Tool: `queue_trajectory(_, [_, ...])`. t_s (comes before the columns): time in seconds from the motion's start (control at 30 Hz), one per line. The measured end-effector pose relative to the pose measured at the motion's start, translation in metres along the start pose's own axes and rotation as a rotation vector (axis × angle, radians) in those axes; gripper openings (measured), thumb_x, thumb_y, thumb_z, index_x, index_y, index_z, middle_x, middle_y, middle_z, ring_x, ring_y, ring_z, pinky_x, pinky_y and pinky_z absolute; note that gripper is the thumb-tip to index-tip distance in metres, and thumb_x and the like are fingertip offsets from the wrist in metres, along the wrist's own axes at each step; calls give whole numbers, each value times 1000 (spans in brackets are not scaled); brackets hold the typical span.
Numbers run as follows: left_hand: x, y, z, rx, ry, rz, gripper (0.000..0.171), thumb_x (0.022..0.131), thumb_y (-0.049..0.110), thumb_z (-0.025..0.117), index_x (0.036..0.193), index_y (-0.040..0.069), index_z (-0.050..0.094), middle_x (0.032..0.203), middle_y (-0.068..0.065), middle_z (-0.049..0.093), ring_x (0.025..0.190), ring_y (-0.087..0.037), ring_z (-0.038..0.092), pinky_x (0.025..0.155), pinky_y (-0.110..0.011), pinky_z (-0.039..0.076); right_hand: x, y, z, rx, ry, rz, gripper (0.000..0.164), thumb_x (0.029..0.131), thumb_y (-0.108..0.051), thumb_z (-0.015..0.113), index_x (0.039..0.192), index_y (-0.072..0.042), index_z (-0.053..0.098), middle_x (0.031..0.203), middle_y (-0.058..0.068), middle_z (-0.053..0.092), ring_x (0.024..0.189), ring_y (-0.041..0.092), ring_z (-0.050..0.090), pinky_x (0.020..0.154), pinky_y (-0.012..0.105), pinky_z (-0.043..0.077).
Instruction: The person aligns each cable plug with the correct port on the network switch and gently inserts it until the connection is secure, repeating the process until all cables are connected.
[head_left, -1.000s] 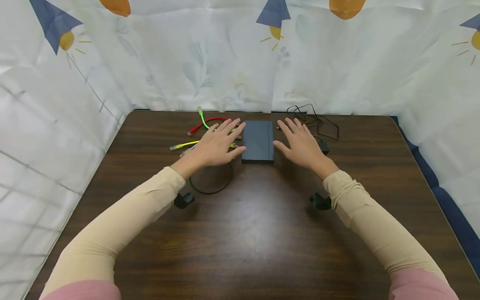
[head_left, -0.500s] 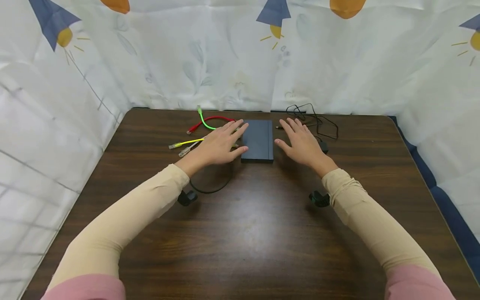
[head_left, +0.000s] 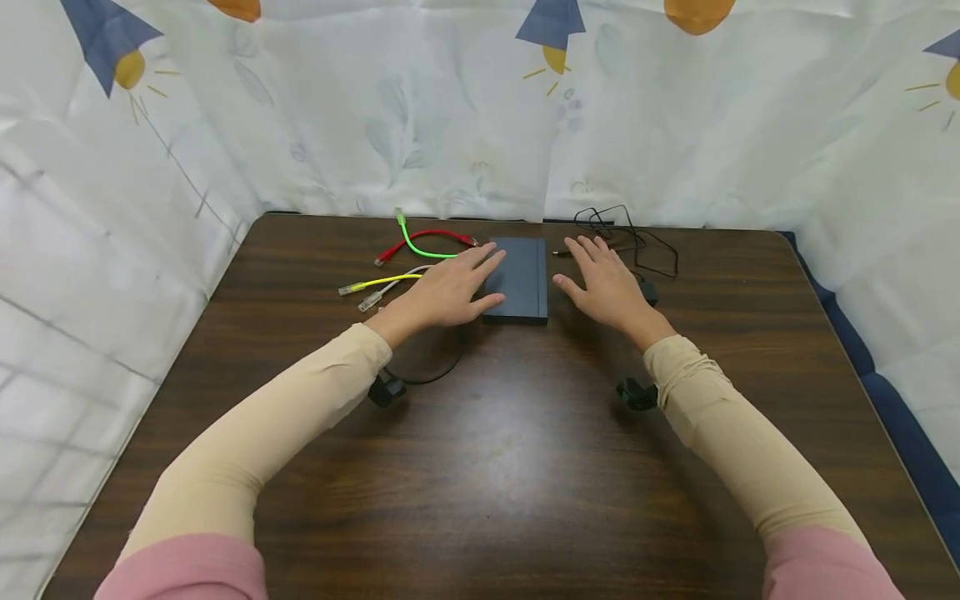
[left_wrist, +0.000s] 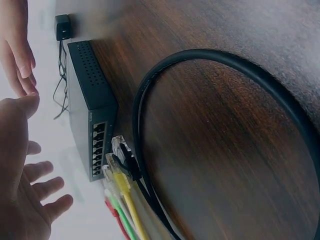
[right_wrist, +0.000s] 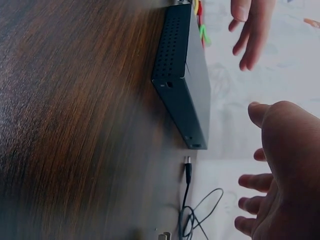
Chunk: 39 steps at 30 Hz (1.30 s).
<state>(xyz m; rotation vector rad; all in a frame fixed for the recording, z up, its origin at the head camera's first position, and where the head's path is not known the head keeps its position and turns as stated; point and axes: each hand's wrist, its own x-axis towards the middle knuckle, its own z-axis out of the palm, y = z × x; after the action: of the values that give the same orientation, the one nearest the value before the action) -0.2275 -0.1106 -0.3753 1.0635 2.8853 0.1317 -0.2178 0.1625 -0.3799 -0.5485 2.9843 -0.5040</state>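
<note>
A dark, flat network switch (head_left: 517,279) lies on the table between my hands. The left wrist view shows its row of ports (left_wrist: 98,147); a small power socket (right_wrist: 170,85) shows in the right wrist view. My left hand (head_left: 453,287), fingers spread and holding nothing, hovers over the switch's left edge and partly hides the cables there. These are green (head_left: 420,246), red (head_left: 442,236), yellow (head_left: 363,287), whitish (head_left: 375,298) and black (head_left: 431,379) network cables. To the right of the switch, my right hand (head_left: 611,283) hovers with extended fingers, near a power plug (right_wrist: 188,170).
A black power adapter (head_left: 647,290) lies beside my right hand, its thin cord (head_left: 637,242) looped towards the table's back edge. The brown table (head_left: 510,500) is bordered by a white patterned curtain (head_left: 465,108). Blue seating (head_left: 832,329) stands along the right side.
My left hand has moved to the right, so its fingertips now overlap the switch's left edge and more of the cables show. The right hand has barely moved.
</note>
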Motion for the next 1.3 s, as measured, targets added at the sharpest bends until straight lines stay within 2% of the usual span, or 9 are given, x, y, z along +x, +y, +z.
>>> queue_trajectory(0.37, [3,-1,2,-7,-55,3,80,95,61,45,154,12,25,160,-14,24,147,-33,25,119,-47,25,4,-3,4,18,24,-6,69,100,-45,48,154,-10,23,158,19,24,148,40,16,119,56,17])
queue_trajectory(0.63, [7,-5,9,-12,-93,9,85,92,66,44,155,14,23,161,-12,21,148,-32,23,120,-47,23,7,-1,8,60,9,12,68,100,-44,47,154,-11,22,159,18,22,149,38,14,120,54,15])
queue_trajectory(0.9, [11,-4,13,-35,-114,2,86,90,67,46,155,16,23,162,-10,19,149,-31,21,119,-47,25,11,4,12,80,-1,27,67,101,-43,47,154,-11,23,159,18,22,149,38,14,119,56,17])
queue_trajectory(1.3, [17,-2,19,-42,-123,26,87,89,69,46,155,17,23,162,-8,19,149,-27,20,118,-45,27,17,8,17,132,-22,63,64,101,-40,47,153,-11,25,159,18,21,149,37,14,116,60,22])
